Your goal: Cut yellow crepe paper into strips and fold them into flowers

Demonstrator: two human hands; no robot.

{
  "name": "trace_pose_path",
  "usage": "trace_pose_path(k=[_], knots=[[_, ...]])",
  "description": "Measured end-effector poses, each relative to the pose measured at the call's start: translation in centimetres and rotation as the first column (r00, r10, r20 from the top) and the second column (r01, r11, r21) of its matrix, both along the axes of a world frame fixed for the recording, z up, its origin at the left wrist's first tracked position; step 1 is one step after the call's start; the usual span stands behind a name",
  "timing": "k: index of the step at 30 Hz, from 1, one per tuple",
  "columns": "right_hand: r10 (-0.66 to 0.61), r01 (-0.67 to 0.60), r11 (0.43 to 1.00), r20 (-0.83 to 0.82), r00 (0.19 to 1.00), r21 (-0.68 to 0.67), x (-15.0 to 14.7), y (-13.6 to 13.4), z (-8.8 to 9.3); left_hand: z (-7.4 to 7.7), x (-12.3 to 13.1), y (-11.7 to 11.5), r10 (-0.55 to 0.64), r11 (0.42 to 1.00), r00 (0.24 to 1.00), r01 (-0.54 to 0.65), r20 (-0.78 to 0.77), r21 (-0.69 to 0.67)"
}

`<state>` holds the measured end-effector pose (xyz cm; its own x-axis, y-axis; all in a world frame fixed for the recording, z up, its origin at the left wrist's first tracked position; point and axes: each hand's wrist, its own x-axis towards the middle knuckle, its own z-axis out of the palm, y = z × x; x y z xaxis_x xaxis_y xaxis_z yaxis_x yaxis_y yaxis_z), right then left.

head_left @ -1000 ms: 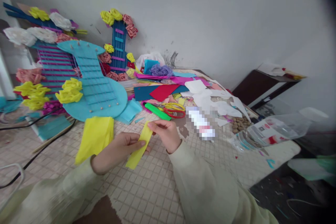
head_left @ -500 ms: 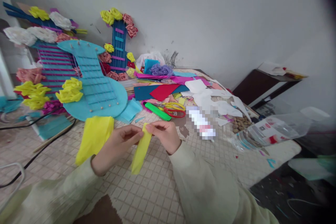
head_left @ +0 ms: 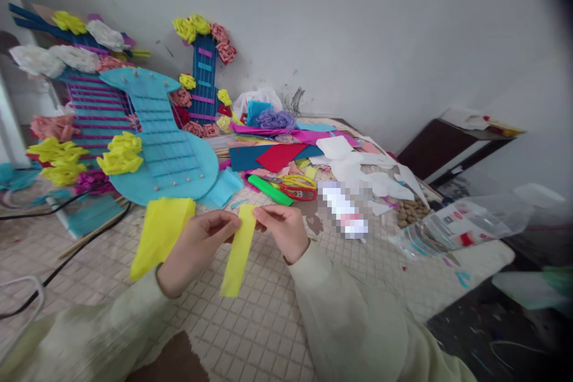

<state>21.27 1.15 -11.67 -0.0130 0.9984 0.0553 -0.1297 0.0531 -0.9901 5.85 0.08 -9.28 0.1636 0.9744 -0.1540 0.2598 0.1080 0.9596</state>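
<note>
A narrow yellow paper strip hangs down between my two hands over the tiled table. My left hand pinches its upper left edge and my right hand pinches its upper right corner. Both hands are closed on the strip. A larger yellow paper sheet lies just left of my left hand. Light sleeves cover both my arms.
A turquoise guitar-shaped craft with yellow paper flowers stands at the left. Yellow and red scissors, a green marker and coloured felt sheets lie behind my hands. A plastic bottle lies at the right. Black cables cross the left side.
My left hand slid up the strip from its middle to its top edge. The strip swung from a slant to hanging nearly straight down and flat towards me.
</note>
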Motion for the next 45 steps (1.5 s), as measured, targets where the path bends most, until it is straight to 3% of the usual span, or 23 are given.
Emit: trace_pose_path(k=[5,14,18,21,29,45], knots=[[0.116,-0.116,0.989,-0.007,0.993,-0.096,-0.18,-0.11,0.19,0.37,-0.01,-0.05,0.029,0.999,0.999,-0.029,0.012,-0.029],[0.171,-0.168,0.98,0.025,0.985,-0.109,-0.29,-0.43,0.26,0.05,-0.09,-0.02,0.059,0.997,0.996,-0.055,0.071,-0.055],[0.119,-0.118,0.991,0.01,0.993,-0.066,-0.14,-0.29,0.53,0.21,0.04,-0.14,-0.041,0.993,0.988,0.058,0.152,-0.107],[0.054,-0.054,0.997,-0.007,0.999,-0.046,0.04,-0.13,0.64,0.24,0.13,-0.26,-0.159,0.979,0.984,0.168,0.086,-0.116],[-0.016,0.017,0.999,0.02,1.0,-0.039,0.22,0.06,0.43,0.11,0.06,-0.2,-0.245,0.949,0.968,0.251,0.054,-0.192],[0.003,-0.005,0.998,-0.025,1.0,-0.059,0.22,0.13,0.42,0.06,0.03,0.01,-0.255,0.96,0.966,0.247,-0.047,-0.128]])
